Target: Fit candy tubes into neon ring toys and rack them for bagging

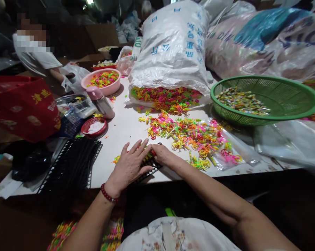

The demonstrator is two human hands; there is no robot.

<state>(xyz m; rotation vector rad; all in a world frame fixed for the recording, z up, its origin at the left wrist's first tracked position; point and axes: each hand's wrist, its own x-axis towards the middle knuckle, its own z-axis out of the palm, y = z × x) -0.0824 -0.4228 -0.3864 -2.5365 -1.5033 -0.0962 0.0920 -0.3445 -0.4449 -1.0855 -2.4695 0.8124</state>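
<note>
The left hand (130, 164) lies flat, palm down, fingers spread and gripping nothing, pressing on a small black tray (150, 167) at the tabletop (126, 125) edge. The right hand (162, 155) reaches in from the right, its fingers curled against the tray's far side; whether they pinch anything I cannot tell. A heap of bright plastic pieces (191, 136) lies just beyond the right hand.

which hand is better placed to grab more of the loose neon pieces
Right, probably. The right hand sits at the black grid tray's edge beside the neon plastic pieces, while the left hand lies flat on the tray.
</note>
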